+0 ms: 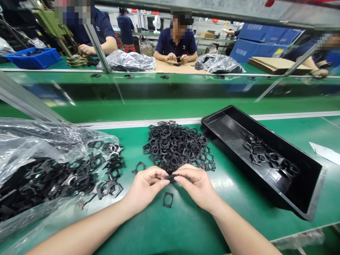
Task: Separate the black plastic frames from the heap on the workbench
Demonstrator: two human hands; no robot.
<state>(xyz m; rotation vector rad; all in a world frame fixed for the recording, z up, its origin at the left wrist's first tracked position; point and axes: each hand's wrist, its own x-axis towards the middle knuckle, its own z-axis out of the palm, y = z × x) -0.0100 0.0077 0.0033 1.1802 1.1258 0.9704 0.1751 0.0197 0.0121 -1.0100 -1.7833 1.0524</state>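
Note:
My left hand (145, 187) and my right hand (198, 186) meet over the green bench, fingers pinched together on one small black plastic part (172, 177) held between them. Just beyond the hands lies a heap of black ring-frame parts (176, 147). One loose black frame (168, 199) lies on the mat under my hands, another (139, 167) to the left of the heap. A black tray (305, 198) on the right holds several finished-looking black parts (268, 156).
A clear plastic bag (39, 148) at left spills several black parts with metal clips (106, 170). Behind runs a green conveyor (170, 92). Across it sit other people in navy shirts; one (176, 44) handles a small part. A blue bin (34, 57) stands far left.

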